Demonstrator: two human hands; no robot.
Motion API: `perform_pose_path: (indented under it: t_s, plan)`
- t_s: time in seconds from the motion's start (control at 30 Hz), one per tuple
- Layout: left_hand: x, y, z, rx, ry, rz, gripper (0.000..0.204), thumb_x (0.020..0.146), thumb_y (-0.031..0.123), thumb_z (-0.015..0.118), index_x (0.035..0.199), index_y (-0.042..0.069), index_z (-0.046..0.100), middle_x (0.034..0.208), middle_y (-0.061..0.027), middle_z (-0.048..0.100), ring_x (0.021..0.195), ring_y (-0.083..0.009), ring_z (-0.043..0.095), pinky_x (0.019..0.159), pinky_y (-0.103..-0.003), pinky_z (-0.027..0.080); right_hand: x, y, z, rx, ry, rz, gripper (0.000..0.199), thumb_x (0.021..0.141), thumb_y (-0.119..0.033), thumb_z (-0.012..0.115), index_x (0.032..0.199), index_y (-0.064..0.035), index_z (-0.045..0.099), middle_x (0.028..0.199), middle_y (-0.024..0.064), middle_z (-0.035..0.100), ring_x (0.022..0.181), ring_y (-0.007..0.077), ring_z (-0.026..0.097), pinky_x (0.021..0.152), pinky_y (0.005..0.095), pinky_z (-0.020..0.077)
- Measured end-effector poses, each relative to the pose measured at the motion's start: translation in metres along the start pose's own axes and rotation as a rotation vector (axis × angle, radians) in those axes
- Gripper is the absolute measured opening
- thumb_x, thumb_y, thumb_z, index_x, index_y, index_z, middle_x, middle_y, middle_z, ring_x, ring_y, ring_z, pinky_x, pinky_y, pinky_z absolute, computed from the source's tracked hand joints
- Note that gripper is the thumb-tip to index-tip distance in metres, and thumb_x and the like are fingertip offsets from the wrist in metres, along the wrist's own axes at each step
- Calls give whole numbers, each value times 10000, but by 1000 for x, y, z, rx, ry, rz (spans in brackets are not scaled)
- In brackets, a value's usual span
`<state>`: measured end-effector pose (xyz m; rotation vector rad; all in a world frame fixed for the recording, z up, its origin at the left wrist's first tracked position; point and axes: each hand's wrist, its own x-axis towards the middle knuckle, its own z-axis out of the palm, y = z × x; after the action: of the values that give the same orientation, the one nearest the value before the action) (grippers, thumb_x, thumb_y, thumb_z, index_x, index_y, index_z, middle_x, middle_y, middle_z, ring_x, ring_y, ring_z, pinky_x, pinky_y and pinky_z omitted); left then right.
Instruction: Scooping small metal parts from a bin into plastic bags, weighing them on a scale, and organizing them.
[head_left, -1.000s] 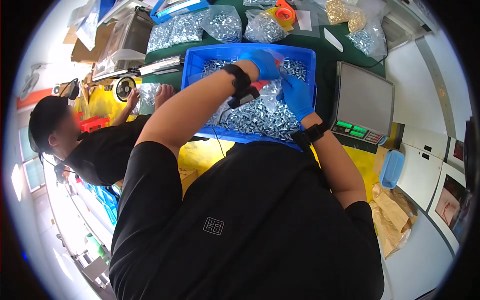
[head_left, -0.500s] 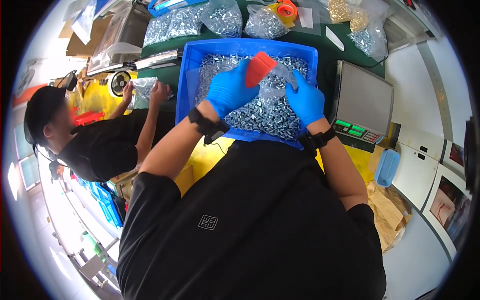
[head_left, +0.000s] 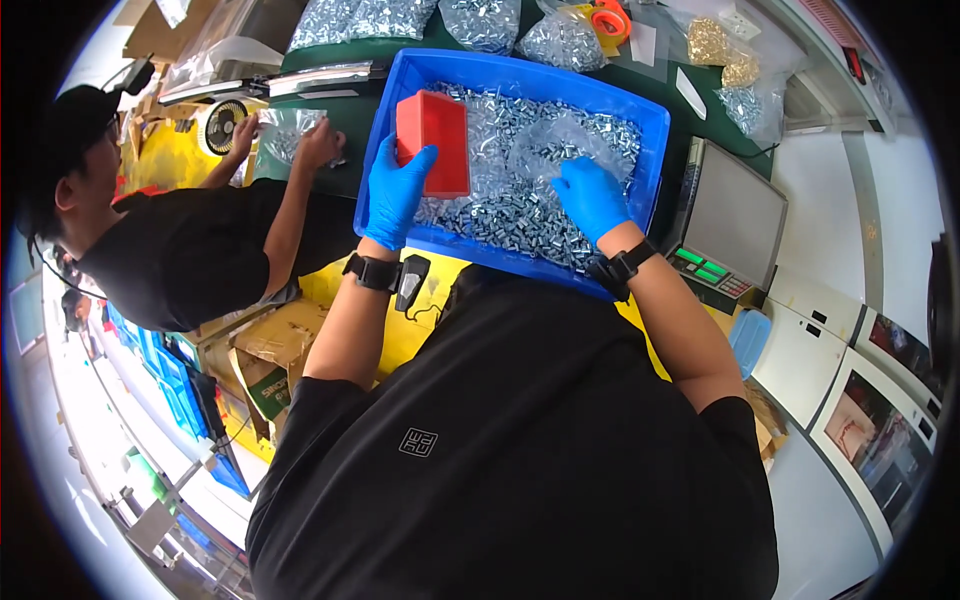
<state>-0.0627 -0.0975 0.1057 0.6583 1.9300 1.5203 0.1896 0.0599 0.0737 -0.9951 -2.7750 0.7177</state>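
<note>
My left hand (head_left: 394,198), in a blue glove, grips a red open-topped plastic box (head_left: 445,142) by its near left side, over the left part of a big blue tub (head_left: 655,150). Heaps of small silvery metal cylinders (head_left: 500,228) fill the tub's bottom. Toward the right side, my gloved right hand (head_left: 590,196) is closed with fingertips on a clear plastic bag (head_left: 540,145), which rests on the metal parts. How much the bag contains is hard to make out.
A digital scale (head_left: 735,205) stands right of the tub. Behind lie filled bags of silvery parts (head_left: 480,25), bags of golden parts (head_left: 708,42) and an orange tape dispenser (head_left: 608,20). At left, a co-worker (head_left: 200,240) handles a clear bag near a small fan (head_left: 225,127).
The red box has moved left, away from the bag, and turned so its open inside shows. My right hand has lowered the bag onto the parts. The whole view has shifted somewhat.
</note>
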Motion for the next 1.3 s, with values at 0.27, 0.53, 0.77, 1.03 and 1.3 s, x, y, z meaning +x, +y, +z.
perform_pose_path:
  t_s: [0.27,0.53,0.77,1.03,1.3]
  plan:
    - [26,-70,43,119,-217,-249,573,774,278,758,1191,-66,568,1070,-208,681,974,-287,678,822,-388,538,26,2,-39,-40,148,-139,223,909,-253,572,871,-56,668,856,198,634,766,386,642,696,472,532]
    - [43,-62,129,414,-234,-40,623,747,287,774,1217,-26,510,1072,-242,670,996,-360,670,846,-422,529,14,-7,-127,42,502,-189,146,846,-121,700,770,-23,624,726,167,583,668,342,604,575,384,470]
    - [28,-76,168,700,-231,215,714,742,205,730,1341,30,382,1206,-258,597,1022,-451,620,845,-493,519,1,-21,-175,153,663,-141,147,842,-73,734,779,17,637,646,78,503,547,138,439,542,274,404]
    - [22,-68,167,863,-443,287,673,713,194,728,1330,109,470,1129,-218,654,990,-414,647,837,-468,538,-4,13,-174,228,679,-78,167,836,-115,751,775,0,647,670,108,576,546,207,518,546,288,447]
    - [23,-82,147,726,-727,173,716,695,314,734,1328,88,486,1091,-231,667,998,-406,650,869,-459,532,16,20,-172,214,615,-39,177,887,-130,716,822,30,678,689,60,609,600,92,520,575,257,433]
